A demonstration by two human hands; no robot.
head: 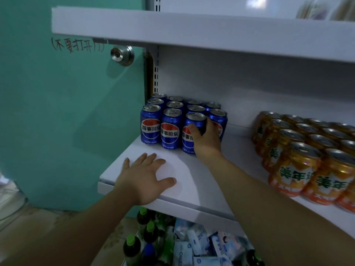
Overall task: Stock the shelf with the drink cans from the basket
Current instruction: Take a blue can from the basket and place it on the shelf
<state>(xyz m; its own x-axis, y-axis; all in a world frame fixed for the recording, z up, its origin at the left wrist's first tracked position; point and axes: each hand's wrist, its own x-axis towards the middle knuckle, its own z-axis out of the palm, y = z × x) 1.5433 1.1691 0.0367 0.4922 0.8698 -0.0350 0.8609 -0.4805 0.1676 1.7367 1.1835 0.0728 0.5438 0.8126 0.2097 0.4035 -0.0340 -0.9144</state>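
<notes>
Several blue cola cans (170, 127) stand in rows at the left end of a white shelf (184, 169). My right hand (206, 140) is wrapped around the front blue can (192, 123) of the third row, which stands upright on the shelf. My left hand (148, 179) lies flat on the shelf near its front edge, fingers spread, holding nothing. The basket is not in view.
Several orange soda cans (311, 160) fill the right part of the same shelf. Another white shelf (192, 29) hangs above. Below are green-capped bottles (132, 246) and pale blue packets (201, 244). A teal door with a metal knob (122, 55) is at left.
</notes>
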